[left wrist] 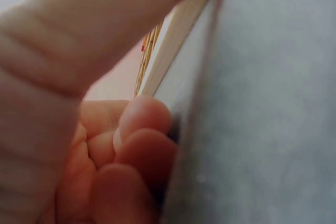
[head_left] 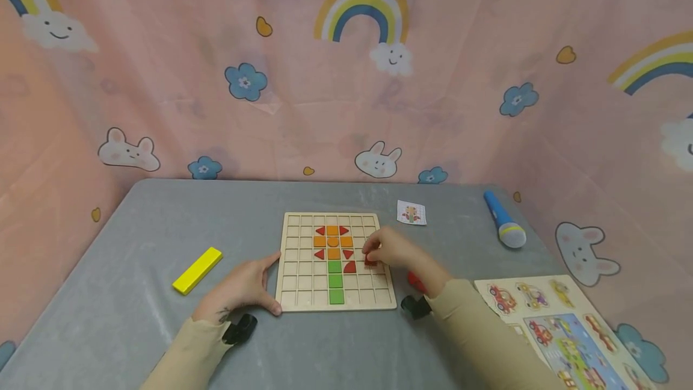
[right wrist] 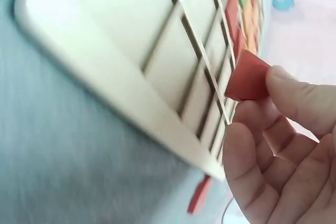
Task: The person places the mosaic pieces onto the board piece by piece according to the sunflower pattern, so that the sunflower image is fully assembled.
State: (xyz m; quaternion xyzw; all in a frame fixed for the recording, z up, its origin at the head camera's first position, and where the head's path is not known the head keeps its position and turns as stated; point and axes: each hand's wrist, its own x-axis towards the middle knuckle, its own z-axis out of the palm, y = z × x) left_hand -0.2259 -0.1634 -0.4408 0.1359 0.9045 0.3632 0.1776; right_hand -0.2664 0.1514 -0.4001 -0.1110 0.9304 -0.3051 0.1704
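Note:
A wooden grid board (head_left: pixel 360 297) lies on the grey table. Set in it are orange squares around an orange disc (head_left: pixel 332 242), several red triangles, a red quarter-round tile (head_left: pixel 350 267) and a column of green squares (head_left: pixel 335 280). Over the board's right columns, my right hand (head_left: pixel 391 248) pinches a small red tile (right wrist: pixel 249 77) between thumb and fingers, tilted close over the grid. My left hand (head_left: pixel 246 286) rests at the left edge, index finger and thumb spread against the rim; its other fingers (left wrist: pixel 144 116) lie curled beside the board.
Another red piece (head_left: pixel 416 281) lies right of the board, partly behind my forearm. A pattern card (head_left: pixel 411 213) is at the back, a blue toy microphone (head_left: pixel 505 221) at the far right, a picture puzzle (head_left: pixel 520 306) at the near right, and a yellow bar (head_left: pixel 197 271) at the left.

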